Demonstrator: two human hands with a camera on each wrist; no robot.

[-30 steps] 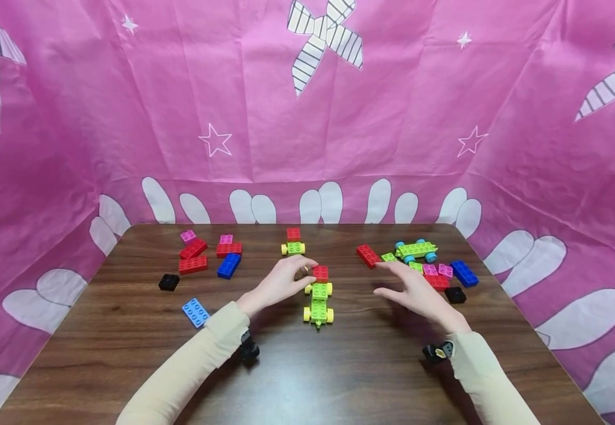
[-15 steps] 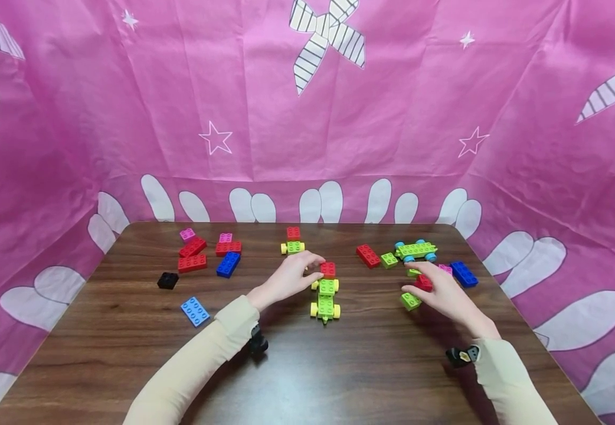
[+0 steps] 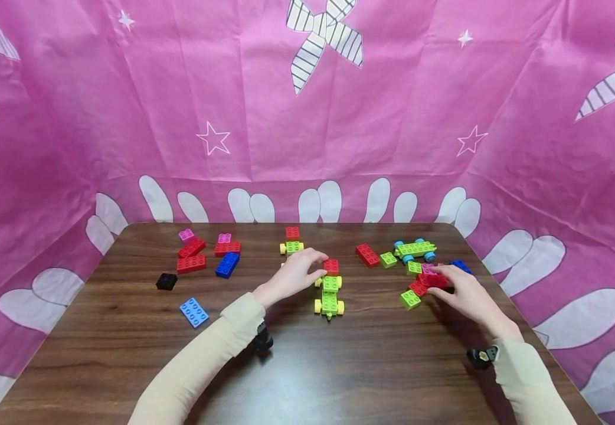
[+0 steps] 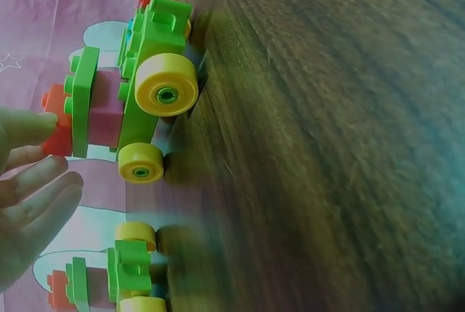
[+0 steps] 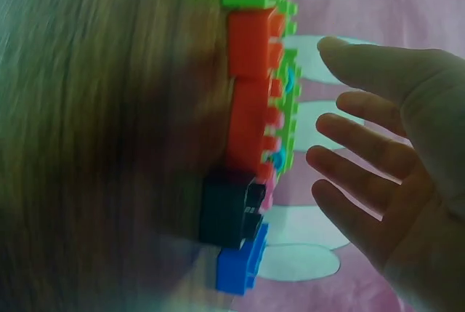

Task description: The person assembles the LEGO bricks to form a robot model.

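Observation:
My left hand (image 3: 293,277) holds the red brick (image 3: 331,267) on top of a toy car with a lime-green base (image 3: 330,301) and yellow wheels. In the left wrist view, the thumb (image 4: 29,126) lies against that red brick, above a green plate and a pink brick (image 4: 107,107). My right hand (image 3: 469,295) hovers at the right-hand pile with fingers spread, nothing between them. Below it lie red bricks (image 3: 431,281), partly covered by the fingers. A black brick (image 5: 225,210) shows in the right wrist view; the hand hides it from the head view.
A second small car (image 3: 291,248) stands at the back centre. A green base with blue wheels (image 3: 415,249) sits at the back right, near a blue brick (image 3: 460,267). At left lie several loose bricks, including a light-blue one (image 3: 194,312) and a black one (image 3: 166,281).
My left hand and the car have shifted slightly right. The right hand has moved right and a little down over the pile, uncovering green and red bricks.

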